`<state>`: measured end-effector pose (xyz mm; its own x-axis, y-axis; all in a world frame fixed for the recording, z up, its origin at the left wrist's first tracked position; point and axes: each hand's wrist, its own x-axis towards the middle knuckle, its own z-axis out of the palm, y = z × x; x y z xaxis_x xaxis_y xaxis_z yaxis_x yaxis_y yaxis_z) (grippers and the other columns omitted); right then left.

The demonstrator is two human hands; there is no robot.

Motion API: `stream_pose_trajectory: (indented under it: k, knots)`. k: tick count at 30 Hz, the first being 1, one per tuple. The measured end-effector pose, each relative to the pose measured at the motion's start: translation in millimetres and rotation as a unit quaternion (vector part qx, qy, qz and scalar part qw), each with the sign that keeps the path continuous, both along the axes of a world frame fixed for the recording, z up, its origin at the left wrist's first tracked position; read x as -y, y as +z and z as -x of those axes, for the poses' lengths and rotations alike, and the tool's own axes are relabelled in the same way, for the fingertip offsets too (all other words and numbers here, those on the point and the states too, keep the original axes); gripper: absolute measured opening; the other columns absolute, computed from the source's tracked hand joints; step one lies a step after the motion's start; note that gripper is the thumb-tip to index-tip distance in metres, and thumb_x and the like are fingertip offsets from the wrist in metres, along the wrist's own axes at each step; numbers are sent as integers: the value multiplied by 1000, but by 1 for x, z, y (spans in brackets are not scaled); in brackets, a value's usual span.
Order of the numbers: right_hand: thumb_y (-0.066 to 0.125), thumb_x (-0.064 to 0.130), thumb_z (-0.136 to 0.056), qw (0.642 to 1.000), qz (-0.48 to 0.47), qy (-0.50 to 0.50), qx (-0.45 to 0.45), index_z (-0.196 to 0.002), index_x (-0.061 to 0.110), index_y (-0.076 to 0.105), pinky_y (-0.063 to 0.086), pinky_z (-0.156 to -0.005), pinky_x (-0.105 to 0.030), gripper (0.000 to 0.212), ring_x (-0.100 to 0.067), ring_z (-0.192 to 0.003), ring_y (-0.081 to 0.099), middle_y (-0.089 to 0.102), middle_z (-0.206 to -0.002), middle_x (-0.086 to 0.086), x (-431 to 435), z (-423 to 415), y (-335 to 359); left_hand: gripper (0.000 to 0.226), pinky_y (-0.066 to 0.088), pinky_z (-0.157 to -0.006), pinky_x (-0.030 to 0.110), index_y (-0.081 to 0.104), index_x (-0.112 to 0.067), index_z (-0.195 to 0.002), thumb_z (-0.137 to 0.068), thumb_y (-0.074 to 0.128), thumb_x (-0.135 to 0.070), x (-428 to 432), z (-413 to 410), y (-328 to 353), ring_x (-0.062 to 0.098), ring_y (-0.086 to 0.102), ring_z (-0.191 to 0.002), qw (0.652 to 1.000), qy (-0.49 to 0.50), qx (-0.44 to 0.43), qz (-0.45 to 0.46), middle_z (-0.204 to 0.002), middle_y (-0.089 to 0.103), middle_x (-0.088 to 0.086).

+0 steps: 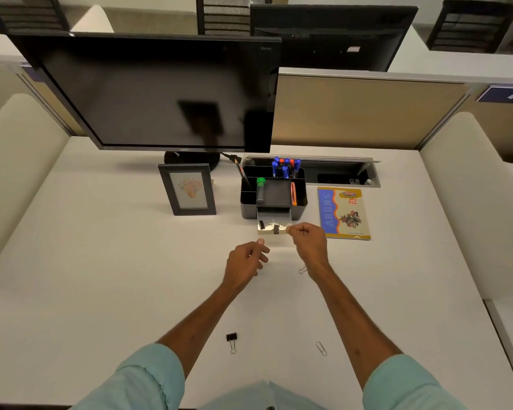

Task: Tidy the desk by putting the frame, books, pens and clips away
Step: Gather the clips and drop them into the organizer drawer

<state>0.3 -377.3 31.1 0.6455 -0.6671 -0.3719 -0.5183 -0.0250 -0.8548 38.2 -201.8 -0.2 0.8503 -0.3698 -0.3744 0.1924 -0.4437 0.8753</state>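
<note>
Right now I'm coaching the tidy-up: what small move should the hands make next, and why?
Probably lower the right hand to drop its small clip into the open drawer just beneath it, since clips already lie there; then fetch the binder clip.

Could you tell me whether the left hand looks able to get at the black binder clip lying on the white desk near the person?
Probably yes. The black binder clip lies in the open on the white desk, beside the left forearm, with nothing over it. The left hand looks empty, though it would have to draw back towards the body.
</note>
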Motion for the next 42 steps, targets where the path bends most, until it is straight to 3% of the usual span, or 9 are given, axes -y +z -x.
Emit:
stream_pose_trajectory:
  k: [2, 7, 13, 21, 26, 31, 38, 42]
  knots:
    - [72, 29, -97, 999, 37, -10, -25, -102, 12, 78, 58, -84, -37, 18, -19, -90, 68, 76, -93, -5, 3, -19, 1, 42, 62, -87, 36, 78, -20, -109, -105, 52, -53, -3, -6, -7, 15, 74, -93, 996, -54, 35, -56, -103, 79, -6]
    - [73, 31, -96, 991, 106, 4, -77, -99, 13, 79, 56, -75, -33, 19, -23, -86, 71, 77, -90, -4, -2, -57, 1, 30, 46, -88, 22, 77, -23, -113, -100, 63, -46, -6, -16, -17, 9, 67, -105, 969, -158, 121, -144, -118, 74, -10]
    - [72, 28, -98, 980, 141, 13, -140, -105, 11, 77, 53, -70, -30, 19, -26, -88, 72, 77, -95, -7, -8, -72, -6, 26, 55, -98, 38, 76, -24, -114, -100, 62, -39, -9, -20, -25, 15, 62, -117, 950, -205, 166, -166, -124, 72, -6]
    - [69, 25, -99, 977, 192, 5, -96, -112, 14, 77, 57, -74, -30, 18, -22, -91, 72, 77, -102, -3, -5, -57, -5, 28, 52, -98, 32, 71, -23, -122, -101, 59, -37, -2, -9, -29, 15, 55, -124, 927, -222, 233, -192, -129, 68, -7]
    - [64, 28, -100, 986, 159, -43, -35, -102, 20, 81, 52, -63, -26, 19, -14, -81, 68, 76, -90, 4, 19, -20, 0, 34, 54, -97, 34, 65, -26, -130, -99, 58, -38, 19, 14, -24, 15, 54, -124, 913, -245, 250, -210, -135, 64, -7]
    - [66, 32, -99, 988, 123, -70, -67, -100, 20, 78, 49, -70, -29, 17, -20, -90, 67, 75, -100, 1, 53, 39, -13, 39, 52, -100, 34, 58, -28, -139, -101, 61, -35, 55, 35, -20, 17, 52, -126, 900, -277, 259, -212, -138, 61, -6]
    - [64, 28, -97, 989, 71, -25, -126, -94, 23, 78, 61, -79, -39, 15, -23, -83, 74, 77, -83, 0, 67, 107, -32, 43, 51, -104, 33, 52, -29, -150, -108, 54, -20, 104, 43, -16, 21, 48, -133, 851, -352, 303, -246, -150, 50, -1]
    - [63, 29, -96, 989, 58, -11, -134, -90, 24, 76, 59, -76, -37, 15, -16, -73, 72, 74, -66, 2, 74, 124, -37, 42, 52, -94, 31, 55, -25, -144, -105, 56, -9, 114, 37, -16, 22, 48, -131, 820, -394, 312, -274, -147, 49, 1]
